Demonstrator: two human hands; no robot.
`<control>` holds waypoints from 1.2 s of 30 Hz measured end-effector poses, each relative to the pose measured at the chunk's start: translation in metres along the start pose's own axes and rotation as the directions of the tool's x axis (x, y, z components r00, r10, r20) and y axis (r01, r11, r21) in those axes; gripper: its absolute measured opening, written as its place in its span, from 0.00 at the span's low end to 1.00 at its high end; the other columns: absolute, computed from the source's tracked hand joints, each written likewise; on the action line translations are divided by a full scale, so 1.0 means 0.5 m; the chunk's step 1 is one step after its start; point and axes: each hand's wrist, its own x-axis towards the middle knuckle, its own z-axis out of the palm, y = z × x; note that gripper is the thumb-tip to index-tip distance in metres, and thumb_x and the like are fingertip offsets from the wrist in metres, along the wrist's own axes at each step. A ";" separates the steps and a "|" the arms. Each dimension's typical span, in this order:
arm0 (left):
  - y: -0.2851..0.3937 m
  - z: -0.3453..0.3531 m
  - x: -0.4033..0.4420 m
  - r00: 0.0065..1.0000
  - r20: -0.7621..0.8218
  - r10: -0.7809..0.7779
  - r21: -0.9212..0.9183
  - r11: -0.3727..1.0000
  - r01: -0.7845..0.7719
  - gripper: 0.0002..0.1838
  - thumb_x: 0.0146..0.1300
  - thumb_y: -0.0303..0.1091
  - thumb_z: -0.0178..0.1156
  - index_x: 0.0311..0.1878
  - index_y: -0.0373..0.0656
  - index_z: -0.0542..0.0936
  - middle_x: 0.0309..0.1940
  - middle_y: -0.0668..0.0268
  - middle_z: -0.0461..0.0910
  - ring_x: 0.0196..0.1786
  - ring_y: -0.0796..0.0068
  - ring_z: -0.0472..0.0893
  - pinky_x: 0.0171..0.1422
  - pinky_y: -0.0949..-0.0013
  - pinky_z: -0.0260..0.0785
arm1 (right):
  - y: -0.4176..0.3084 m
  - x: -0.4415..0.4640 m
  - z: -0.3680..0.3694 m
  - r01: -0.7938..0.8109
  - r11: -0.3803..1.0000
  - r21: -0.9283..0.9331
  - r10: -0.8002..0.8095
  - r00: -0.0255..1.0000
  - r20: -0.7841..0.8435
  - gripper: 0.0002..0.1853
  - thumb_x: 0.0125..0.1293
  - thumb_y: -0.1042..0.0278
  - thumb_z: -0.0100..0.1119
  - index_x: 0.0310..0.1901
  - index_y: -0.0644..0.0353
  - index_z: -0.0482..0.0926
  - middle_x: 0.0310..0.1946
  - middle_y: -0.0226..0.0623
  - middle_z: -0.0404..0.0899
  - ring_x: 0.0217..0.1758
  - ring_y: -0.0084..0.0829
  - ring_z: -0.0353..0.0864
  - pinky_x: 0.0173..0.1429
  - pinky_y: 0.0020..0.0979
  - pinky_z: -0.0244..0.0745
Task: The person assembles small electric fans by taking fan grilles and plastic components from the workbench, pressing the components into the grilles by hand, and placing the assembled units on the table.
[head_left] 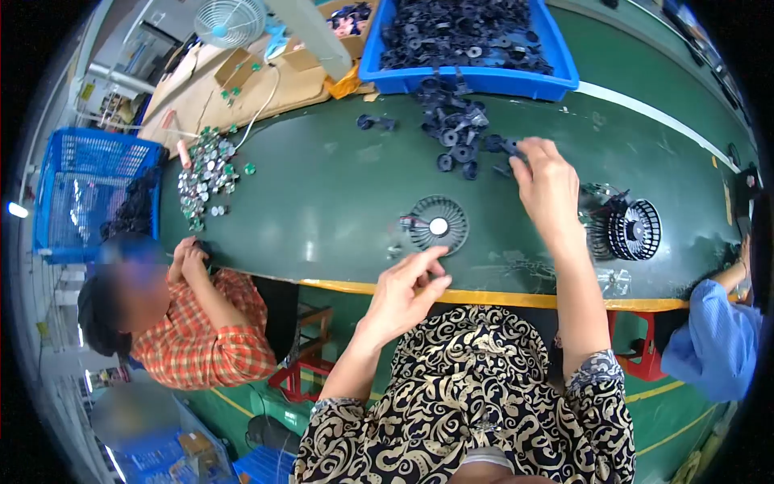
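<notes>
One fan grille (pixel 438 227), probably light, stiff and best held by its rim, lies just beyond the left hand (pixel 405 292), which is half open and empty. The right hand (pixel 548 179) curls beside black plastic parts (pixel 459 133); any grip is unclear.

left hand (pixel 403 292) beside round black grille (pixel 438 227) | right hand (pixel 548 181) at loose dark parts (pixel 461 137) | blue bin (pixel 516 85) beyond

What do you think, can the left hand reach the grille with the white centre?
Probably yes: the left hand is by the near edge of the grille, and nothing seems to lie between them.
</notes>
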 end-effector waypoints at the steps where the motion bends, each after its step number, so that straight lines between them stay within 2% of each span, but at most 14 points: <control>1: -0.012 0.004 0.000 0.998 -0.057 0.017 -0.034 0.999 -0.019 0.22 0.69 0.23 0.69 0.66 0.42 0.82 0.39 0.68 0.83 0.35 0.86 0.79 0.39 0.78 0.73 | 0.002 0.010 0.015 0.028 0.999 -0.040 -0.027 1.000 0.006 0.13 0.66 0.71 0.70 0.50 0.64 0.87 0.47 0.47 0.87 0.47 0.51 0.89 0.52 0.47 0.85; 4: -0.015 -0.005 0.000 0.969 -0.243 0.043 0.071 0.997 -0.026 0.20 0.70 0.23 0.68 0.64 0.40 0.82 0.37 0.69 0.83 0.35 0.86 0.79 0.39 0.78 0.73 | 0.001 0.030 0.044 -0.019 0.993 -0.117 0.035 0.990 0.138 0.13 0.66 0.71 0.70 0.51 0.63 0.87 0.46 0.48 0.87 0.43 0.52 0.90 0.50 0.48 0.85; 8: -0.006 -0.015 0.022 0.899 -0.417 0.137 0.247 0.968 -0.033 0.21 0.68 0.21 0.66 0.64 0.38 0.81 0.50 0.61 0.83 0.34 0.80 0.79 0.37 0.75 0.73 | 0.016 0.027 0.050 -0.002 0.999 -0.052 0.007 0.996 0.094 0.13 0.67 0.70 0.67 0.52 0.61 0.87 0.43 0.47 0.87 0.40 0.53 0.89 0.48 0.50 0.84; 9: -0.011 -0.018 0.028 0.885 -0.423 0.197 0.353 0.935 -0.040 0.21 0.68 0.23 0.65 0.65 0.38 0.80 0.57 0.56 0.80 0.33 0.71 0.79 0.38 0.70 0.74 | 0.016 0.022 0.045 0.006 0.999 -0.031 -0.005 0.998 0.056 0.13 0.67 0.72 0.67 0.53 0.61 0.87 0.42 0.47 0.86 0.40 0.53 0.88 0.46 0.49 0.84; 12: -0.018 -0.022 0.044 0.887 -0.439 0.144 0.416 0.907 0.059 0.20 0.69 0.26 0.65 0.64 0.38 0.80 0.53 0.53 0.84 0.34 0.61 0.81 0.43 0.61 0.77 | 0.002 -0.015 0.007 -0.052 0.991 0.122 0.057 0.998 -0.037 0.14 0.68 0.74 0.67 0.54 0.62 0.85 0.41 0.46 0.86 0.38 0.53 0.88 0.44 0.45 0.84; 17: -0.051 -0.033 0.058 0.903 -0.395 0.170 0.532 0.843 0.073 0.14 0.69 0.29 0.67 0.55 0.39 0.83 0.38 0.56 0.86 0.37 0.55 0.83 0.46 0.54 0.76 | 0.007 -0.126 -0.044 -0.210 0.919 0.335 0.207 0.977 0.046 0.18 0.73 0.78 0.65 0.63 0.65 0.81 0.39 0.46 0.88 0.31 0.30 0.86 0.35 0.34 0.80; 20: -0.044 -0.030 0.062 0.895 -0.410 0.176 0.545 0.834 0.086 0.10 0.68 0.31 0.69 0.50 0.40 0.86 0.30 0.58 0.85 0.35 0.57 0.82 0.43 0.55 0.75 | 0.018 -0.182 -0.050 -0.342 0.876 0.341 0.298 0.938 0.177 0.20 0.72 0.79 0.64 0.65 0.65 0.79 0.35 0.46 0.87 0.28 0.30 0.85 0.35 0.32 0.78; 21: -0.038 -0.031 0.062 0.898 -0.407 0.166 0.544 0.834 0.093 0.09 0.67 0.31 0.69 0.49 0.40 0.87 0.29 0.59 0.84 0.34 0.58 0.82 0.42 0.55 0.74 | 0.018 -0.187 -0.048 -0.339 0.886 0.315 0.294 0.938 0.184 0.23 0.72 0.79 0.64 0.67 0.64 0.78 0.31 0.45 0.85 0.24 0.34 0.83 0.36 0.32 0.78; 24: -0.027 -0.036 0.055 0.918 -0.381 0.109 0.521 0.846 0.115 0.07 0.67 0.32 0.70 0.45 0.41 0.88 0.25 0.60 0.82 0.31 0.60 0.80 0.39 0.57 0.73 | 0.006 -0.190 -0.070 -0.459 0.873 0.165 0.417 0.878 0.237 0.25 0.69 0.78 0.67 0.68 0.58 0.78 0.39 0.45 0.85 0.32 0.40 0.85 0.41 0.38 0.80; 26: -0.024 -0.035 0.051 0.928 -0.361 0.088 0.502 0.857 0.114 0.06 0.67 0.32 0.71 0.42 0.41 0.89 0.23 0.61 0.81 0.30 0.62 0.78 0.38 0.59 0.72 | 0.012 -0.184 -0.063 -0.209 0.977 0.047 0.208 0.978 0.034 0.24 0.68 0.76 0.69 0.65 0.55 0.80 0.46 0.46 0.83 0.39 0.44 0.84 0.45 0.41 0.80; 27: -0.025 -0.033 0.047 0.930 -0.357 0.089 0.493 0.863 0.107 0.06 0.67 0.32 0.71 0.41 0.41 0.89 0.22 0.61 0.81 0.29 0.62 0.78 0.38 0.59 0.71 | 0.015 -0.180 -0.059 -0.083 0.996 -0.034 0.081 0.995 -0.056 0.24 0.67 0.75 0.71 0.64 0.53 0.81 0.49 0.46 0.82 0.43 0.45 0.84 0.47 0.42 0.80; 30: -0.023 -0.027 0.040 0.934 -0.347 0.083 0.452 0.888 0.089 0.05 0.67 0.32 0.71 0.41 0.40 0.90 0.22 0.62 0.81 0.29 0.64 0.77 0.38 0.61 0.71 | 0.019 -0.177 -0.077 -0.097 0.988 -0.118 0.097 0.995 -0.005 0.21 0.64 0.72 0.74 0.60 0.52 0.84 0.55 0.45 0.78 0.51 0.46 0.82 0.50 0.44 0.80; 31: -0.022 -0.025 0.041 0.936 -0.343 0.082 0.435 0.897 0.081 0.05 0.67 0.32 0.71 0.41 0.40 0.90 0.22 0.62 0.81 0.29 0.65 0.77 0.38 0.61 0.71 | 0.021 -0.178 -0.079 -0.106 0.985 -0.138 0.107 0.994 0.004 0.20 0.64 0.72 0.74 0.57 0.54 0.85 0.51 0.44 0.78 0.49 0.46 0.83 0.49 0.42 0.80; 36: -0.020 -0.012 0.040 0.942 -0.330 0.064 0.390 0.918 0.074 0.05 0.68 0.30 0.71 0.42 0.40 0.90 0.23 0.63 0.83 0.29 0.68 0.78 0.38 0.63 0.72 | 0.048 -0.205 -0.081 -0.131 0.991 -0.027 0.132 0.988 0.085 0.18 0.64 0.74 0.73 0.56 0.59 0.85 0.50 0.46 0.79 0.46 0.46 0.83 0.48 0.43 0.80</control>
